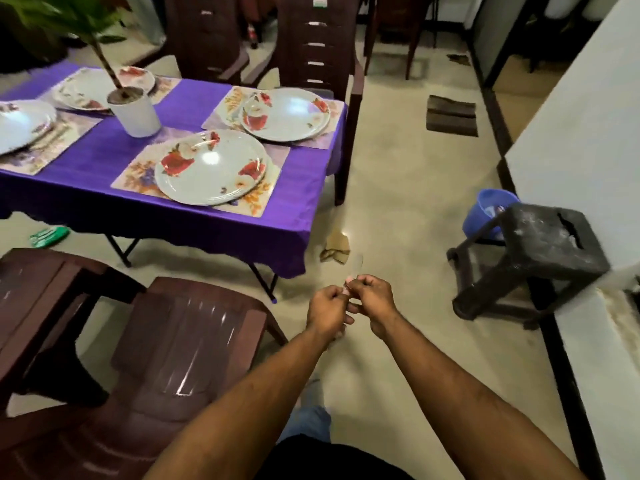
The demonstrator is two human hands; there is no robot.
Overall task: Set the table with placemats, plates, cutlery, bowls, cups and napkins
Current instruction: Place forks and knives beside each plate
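Note:
The table with the purple cloth [214, 223] stands ahead on my left. Four floral placemats lie on it, each with a white flowered plate: near right [211, 168], far right [287, 114], far left [83, 90] and near left [20, 124]. My left hand [327, 306] and my right hand [375, 299] meet in front of me over the floor, to the right of the table. Both have fingers curled round slim, motion-blurred cutlery [355, 266] that sticks up between them; its kind and number are unclear.
A white pot with a plant [135, 114] stands mid-table. Brown plastic chairs sit at the near side [187, 344] and far side [311, 50]. A dark stool [543, 251] and a blue bucket [485, 209] stand by the white counter [581, 140] on my right.

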